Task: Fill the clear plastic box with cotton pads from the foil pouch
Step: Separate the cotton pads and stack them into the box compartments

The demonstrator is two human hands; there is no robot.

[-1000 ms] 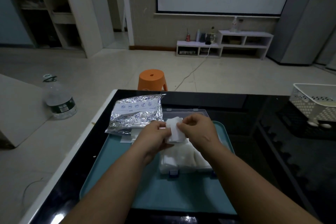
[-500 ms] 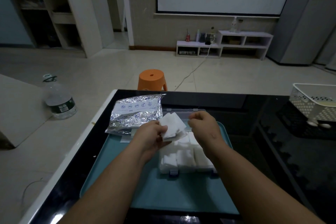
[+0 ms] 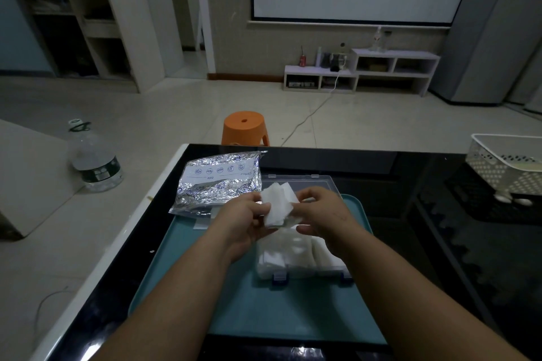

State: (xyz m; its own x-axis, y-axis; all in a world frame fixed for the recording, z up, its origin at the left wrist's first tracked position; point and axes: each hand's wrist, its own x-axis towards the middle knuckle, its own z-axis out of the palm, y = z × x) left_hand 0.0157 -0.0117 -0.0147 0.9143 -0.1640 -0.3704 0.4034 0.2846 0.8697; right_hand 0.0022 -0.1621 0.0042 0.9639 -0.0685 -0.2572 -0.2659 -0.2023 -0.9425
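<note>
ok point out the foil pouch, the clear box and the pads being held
foil pouch (image 3: 218,182), head view, middle of its crinkled face
clear plastic box (image 3: 311,271), head view, near wall between latches
held cotton pads (image 3: 277,204), head view, centre of top pad

At mid-frame, a tray (image 3: 187,287) lay on the table (image 3: 440,258). The box (image 3: 293,271), holding cotton pads (image 3: 281,252), sat on the tray's right half. The foil pouch (image 3: 220,184) overlapped the tray's upper-left corner. A basket (image 3: 504,173) sat at the frame's right edge.

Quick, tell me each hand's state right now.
Left hand: grips a small stack of cotton pads.
Right hand: pinches the right edge of the same pads.
</note>
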